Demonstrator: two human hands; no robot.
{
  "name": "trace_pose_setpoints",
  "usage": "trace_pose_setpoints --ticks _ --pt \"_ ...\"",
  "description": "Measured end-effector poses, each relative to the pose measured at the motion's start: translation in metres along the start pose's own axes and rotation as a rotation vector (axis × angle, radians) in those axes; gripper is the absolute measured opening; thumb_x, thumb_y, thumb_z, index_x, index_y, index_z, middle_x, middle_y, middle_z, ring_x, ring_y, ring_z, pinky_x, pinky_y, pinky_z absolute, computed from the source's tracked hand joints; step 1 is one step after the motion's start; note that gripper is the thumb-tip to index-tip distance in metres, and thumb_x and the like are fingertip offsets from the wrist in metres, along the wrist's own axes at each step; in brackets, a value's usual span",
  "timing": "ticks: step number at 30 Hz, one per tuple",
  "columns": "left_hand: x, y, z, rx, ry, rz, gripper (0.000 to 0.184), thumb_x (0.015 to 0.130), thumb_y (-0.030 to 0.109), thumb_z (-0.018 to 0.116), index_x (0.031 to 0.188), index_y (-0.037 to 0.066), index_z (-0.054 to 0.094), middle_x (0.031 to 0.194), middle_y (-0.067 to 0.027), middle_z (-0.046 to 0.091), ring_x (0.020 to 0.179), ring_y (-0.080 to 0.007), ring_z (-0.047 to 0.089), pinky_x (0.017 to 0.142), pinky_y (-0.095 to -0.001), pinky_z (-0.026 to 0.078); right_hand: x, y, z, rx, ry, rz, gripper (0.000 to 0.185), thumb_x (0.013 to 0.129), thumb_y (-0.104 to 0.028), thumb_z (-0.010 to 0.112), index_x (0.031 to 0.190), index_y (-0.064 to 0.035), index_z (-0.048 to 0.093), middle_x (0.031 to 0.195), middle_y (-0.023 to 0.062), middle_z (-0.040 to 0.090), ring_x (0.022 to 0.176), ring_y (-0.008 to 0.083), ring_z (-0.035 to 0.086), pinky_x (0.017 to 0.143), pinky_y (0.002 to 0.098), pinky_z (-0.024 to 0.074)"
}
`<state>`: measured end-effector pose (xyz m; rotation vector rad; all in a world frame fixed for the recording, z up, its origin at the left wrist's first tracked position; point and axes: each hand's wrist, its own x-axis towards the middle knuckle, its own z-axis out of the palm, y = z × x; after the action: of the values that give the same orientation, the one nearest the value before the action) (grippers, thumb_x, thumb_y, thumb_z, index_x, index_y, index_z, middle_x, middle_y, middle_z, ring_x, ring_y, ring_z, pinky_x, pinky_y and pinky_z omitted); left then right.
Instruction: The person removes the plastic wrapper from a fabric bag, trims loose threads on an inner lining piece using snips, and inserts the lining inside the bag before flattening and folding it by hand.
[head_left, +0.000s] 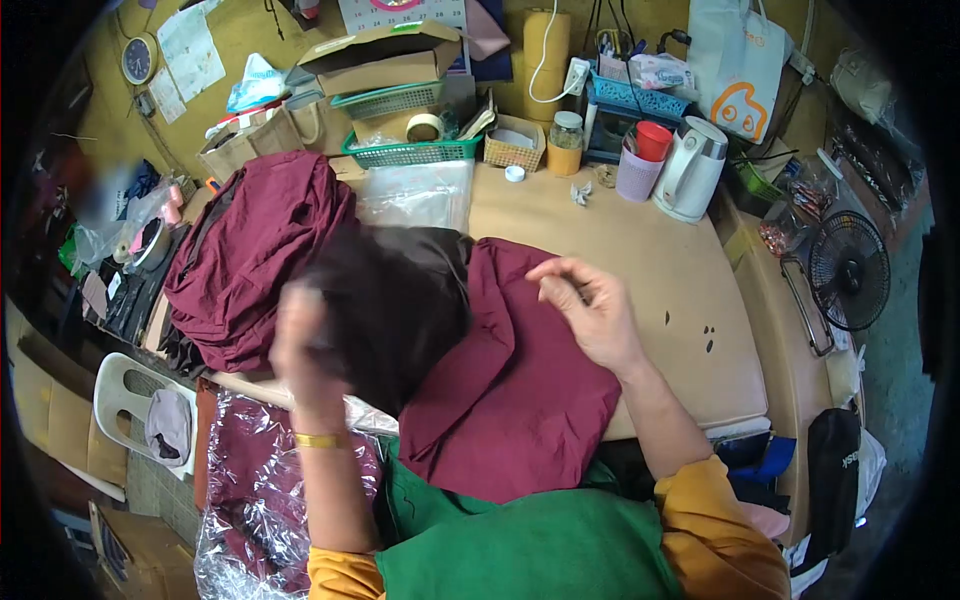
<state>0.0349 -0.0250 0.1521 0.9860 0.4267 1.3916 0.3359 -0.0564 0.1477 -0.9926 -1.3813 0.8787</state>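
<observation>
A maroon cloth piece (530,400) with a dark brown or black fabric part (400,310) lies across the table's front edge and my lap. My left hand (305,340) is smeared by motion at the left side of the dark fabric; its grip does not show. Above the right part of the maroon cloth is my right hand (595,310), thumb and fingers curled together in a pinch. What they hold, if anything, is too small to make out. A heap of maroon fabric (260,260) sits to the left of the dark fabric.
On the tan table (620,220) are a clear plastic sheet (415,195), a white kettle (690,170), a purple cup (637,177), a jar (565,140) and green baskets (410,152). A black fan (850,270) stands right; a plastic-wrapped maroon bundle (270,490) is below left.
</observation>
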Motion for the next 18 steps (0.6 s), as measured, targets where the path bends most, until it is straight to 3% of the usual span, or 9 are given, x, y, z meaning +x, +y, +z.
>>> trace_pose_setpoints --ticks 2,3,4,6,9,13,17,18 --pt "-0.005 -0.023 0.057 0.665 -0.566 0.008 0.019 0.092 0.024 0.064 0.098 0.005 0.064 0.135 -0.0163 0.057 0.129 -0.0327 0.05 0.106 -0.0582 0.034 0.001 -0.021 0.003 0.02 0.056 -0.058 0.014 0.094 -0.01 0.067 0.103 0.0006 0.069 0.091 0.0007 0.066 0.082 0.0047 0.058 0.074 0.0219 0.0478" --pt "-0.015 -0.042 0.083 0.936 -0.9 0.082 0.017 0.09 0.023 0.065 0.091 0.006 0.065 0.139 -0.016 0.054 0.135 -0.0347 0.045 0.108 -0.0642 0.03 0.001 -0.03 0.0 -0.148 0.013 -0.172 0.014 0.092 -0.01 0.068 0.104 -0.0012 0.07 0.09 0.0016 0.065 0.08 0.006 0.059 0.072 0.0224 0.0475" --pt "-0.032 -0.062 0.103 1.159 -1.079 0.04 0.018 0.09 0.025 0.063 0.086 0.007 0.064 0.147 -0.0162 0.048 0.138 -0.0425 0.039 0.11 -0.0694 0.019 0.002 -0.032 -0.002 -0.314 -0.032 -0.29 0.015 0.091 -0.009 0.07 0.104 -0.0029 0.07 0.089 0.0025 0.064 0.079 0.0073 0.059 0.07 0.0229 0.0472" --pt "-0.067 -0.118 0.091 1.269 -1.231 -0.156 0.016 0.089 0.024 0.064 0.086 0.008 0.065 0.157 -0.0142 0.033 0.145 -0.0442 0.026 0.106 -0.0785 0.008 0.004 -0.012 0.001 -0.447 -0.147 -0.265 0.022 0.083 -0.013 0.076 0.104 -0.0076 0.072 0.088 0.008 0.063 0.076 0.0215 0.064 0.068 0.0325 0.0506" --pt "-0.091 -0.147 0.064 1.173 -1.22 -0.127 0.016 0.089 0.024 0.065 0.086 0.009 0.065 0.162 -0.011 0.024 0.15 -0.04 0.015 0.11 -0.0745 0.004 0.014 0.043 -0.022 -0.942 -0.204 -0.135 0.026 0.078 -0.024 0.078 0.1 -0.0099 0.072 0.098 0.0112 0.066 0.092 0.0307 0.066 0.08 0.0386 0.0532" --pt "-0.103 -0.148 0.059 1.226 -1.259 -0.127 0.015 0.088 0.024 0.065 0.086 0.009 0.065 0.164 -0.009 0.017 0.152 -0.037 0.006 0.112 -0.072 0.002 0.059 0.138 -0.099 -1.017 0.272 0.109 0.03 0.087 -0.026 0.068 0.112 -0.0091 0.069 0.111 0.0173 0.067 0.102 0.0346 0.065 0.089 0.043 0.0503" --pt "-0.104 -0.152 0.053 1.165 -1.219 -0.102 0.012 0.087 0.021 0.065 0.085 0.009 0.064 0.164 -0.0091 0.018 0.152 -0.0363 0.005 0.114 -0.0692 -0.001 0.078 0.179 -0.137 -1.089 0.259 0.236 0.033 0.087 -0.022 0.068 0.117 -0.007 0.066 0.11 0.0185 0.066 0.101 0.0351 0.063 0.088 0.0398 0.0504" --pt "-0.104 -0.152 0.053 1.156 -1.212 -0.108 0.011 0.086 0.02 0.065 0.084 0.009 0.064 0.164 -0.009 0.018 0.152 -0.0362 0.005 0.114 -0.0689 -0.001 0.079 0.165 -0.127 -1.229 0.29 0.112 0.038 0.087 -0.027 0.068 0.119 -0.0067 0.064 0.112 0.0188 0.065 0.103 0.0368 0.062 0.091 0.0428 0.0491"
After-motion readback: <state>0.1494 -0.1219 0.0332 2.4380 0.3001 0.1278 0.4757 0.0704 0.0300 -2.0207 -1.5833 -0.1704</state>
